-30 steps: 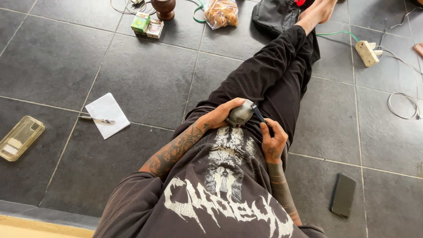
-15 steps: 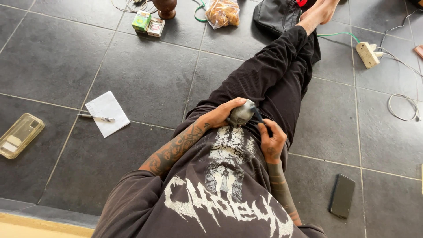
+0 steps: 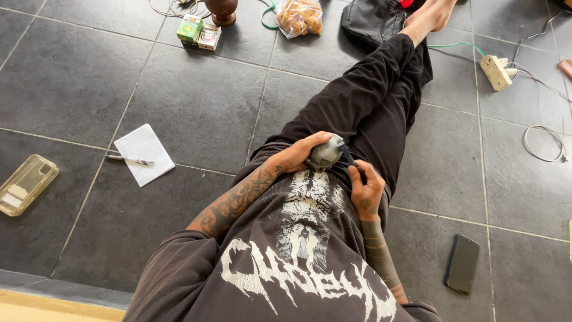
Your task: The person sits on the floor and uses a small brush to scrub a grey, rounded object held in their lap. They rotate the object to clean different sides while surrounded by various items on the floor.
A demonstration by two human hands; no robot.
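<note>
Left hand (image 3: 298,156) grip closed around grey rounded object (image 3: 325,154), right hand (image 3: 364,189) seemingly gripping dark tool (image 3: 348,156)

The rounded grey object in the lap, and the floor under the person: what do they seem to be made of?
Rounded grey object: probably metal or stone, dull mottled grey with faint sheen; unclear which. The left hand cups it, the right hand holds a dark tool against it. Floor: dark matte stone-look tiles with pale grout lines.

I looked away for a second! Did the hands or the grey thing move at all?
Barely. The left hand turned the round grey lump a little, and the right hand kept its dark tool against it. Nothing was picked up or let go. The paper, pen and phone stayed put.
</note>
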